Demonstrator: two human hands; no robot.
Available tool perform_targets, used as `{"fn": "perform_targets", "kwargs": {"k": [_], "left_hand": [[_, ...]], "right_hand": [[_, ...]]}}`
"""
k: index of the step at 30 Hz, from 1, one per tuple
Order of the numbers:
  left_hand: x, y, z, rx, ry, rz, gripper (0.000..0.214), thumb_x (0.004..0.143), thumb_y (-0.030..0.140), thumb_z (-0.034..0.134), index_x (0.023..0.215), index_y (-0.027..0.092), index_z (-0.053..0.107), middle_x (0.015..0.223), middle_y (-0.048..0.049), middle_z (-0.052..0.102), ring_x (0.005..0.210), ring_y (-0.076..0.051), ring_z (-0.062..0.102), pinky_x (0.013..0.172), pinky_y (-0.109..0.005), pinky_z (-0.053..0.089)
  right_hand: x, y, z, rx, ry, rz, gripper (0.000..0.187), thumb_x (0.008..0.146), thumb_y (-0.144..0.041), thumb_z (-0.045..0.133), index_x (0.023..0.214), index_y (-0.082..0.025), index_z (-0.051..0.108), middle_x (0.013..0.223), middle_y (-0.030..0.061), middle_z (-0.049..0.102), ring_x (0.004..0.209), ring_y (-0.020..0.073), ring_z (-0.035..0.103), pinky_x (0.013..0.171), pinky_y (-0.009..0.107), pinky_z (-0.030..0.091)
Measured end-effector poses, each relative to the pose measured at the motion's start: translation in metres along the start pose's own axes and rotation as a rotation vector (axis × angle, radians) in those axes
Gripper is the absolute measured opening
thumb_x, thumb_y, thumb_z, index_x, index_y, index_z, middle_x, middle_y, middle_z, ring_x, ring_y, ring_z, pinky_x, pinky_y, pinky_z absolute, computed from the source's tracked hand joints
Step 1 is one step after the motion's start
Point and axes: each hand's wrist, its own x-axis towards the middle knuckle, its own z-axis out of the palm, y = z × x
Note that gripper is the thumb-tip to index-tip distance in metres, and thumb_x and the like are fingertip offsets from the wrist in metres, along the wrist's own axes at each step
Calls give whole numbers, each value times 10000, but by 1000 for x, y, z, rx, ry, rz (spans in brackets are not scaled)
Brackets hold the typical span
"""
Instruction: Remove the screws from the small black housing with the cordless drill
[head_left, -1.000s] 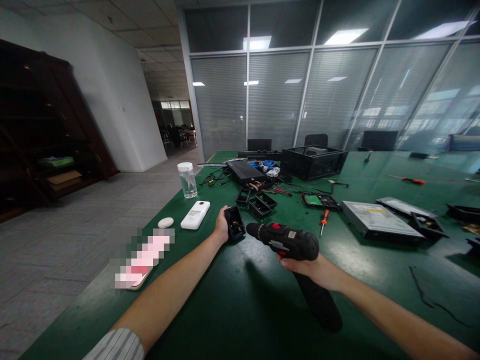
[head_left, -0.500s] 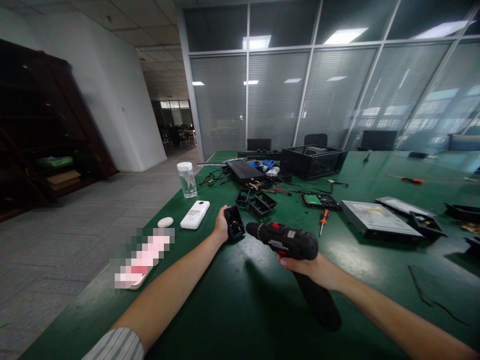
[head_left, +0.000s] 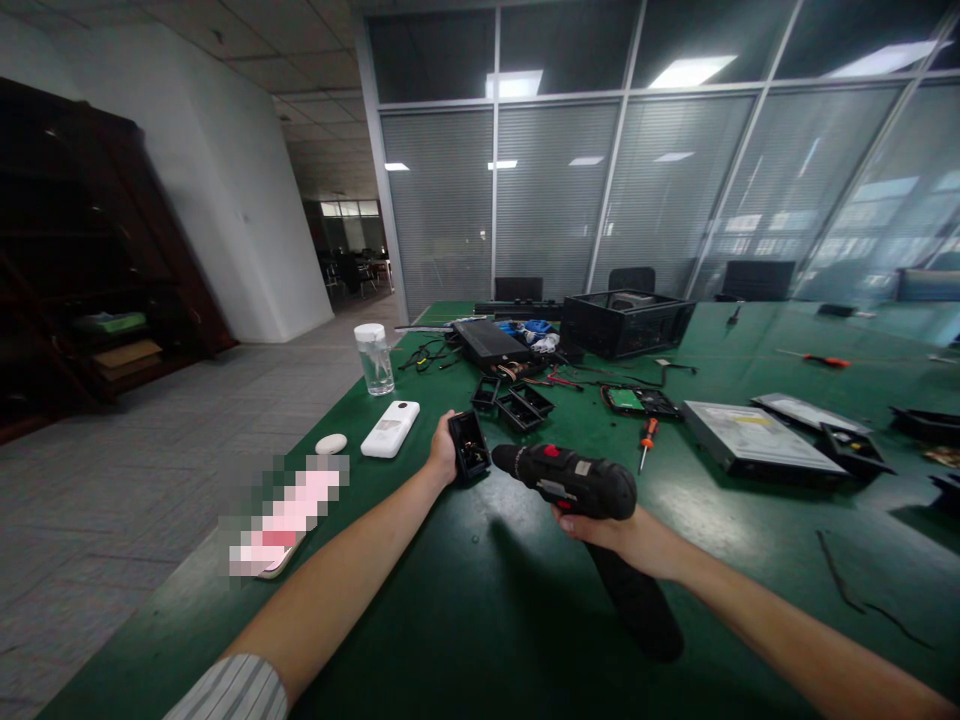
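Note:
My left hand (head_left: 442, 452) grips a small black open-topped box part (head_left: 469, 446), holding it tilted on the green table (head_left: 465, 620). My right hand (head_left: 615, 535) is wrapped round the handle of a black cordless drill (head_left: 574, 480). The drill's nose points left, its tip right beside the box part. Two similar black box parts (head_left: 517, 405) lie just behind. A small orange-handled screwdriver (head_left: 646, 440) rests to the right of the drill.
On the left edge lie a white remote-like device (head_left: 390, 429), a white oval object (head_left: 331, 444) and a clear lidded cup (head_left: 374, 359). Behind are cables, a black case (head_left: 626, 322) and a flat black unit (head_left: 491, 343). A silver drive (head_left: 757, 440) sits at the right.

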Motion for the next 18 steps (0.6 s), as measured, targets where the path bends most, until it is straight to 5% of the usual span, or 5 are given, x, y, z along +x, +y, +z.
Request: {"fn": "perform_targets", "kwargs": {"k": [18], "left_hand": [[-1, 0, 1, -35, 18, -7, 357, 789, 500, 468, 770, 161, 580, 594, -53, 605, 517, -215, 609, 520, -346, 494]], "right_hand": [[0, 2, 2, 26, 31, 9, 258, 758, -383, 638, 888, -169, 577, 827, 13, 556, 772, 171, 514, 728, 307, 429]]}}
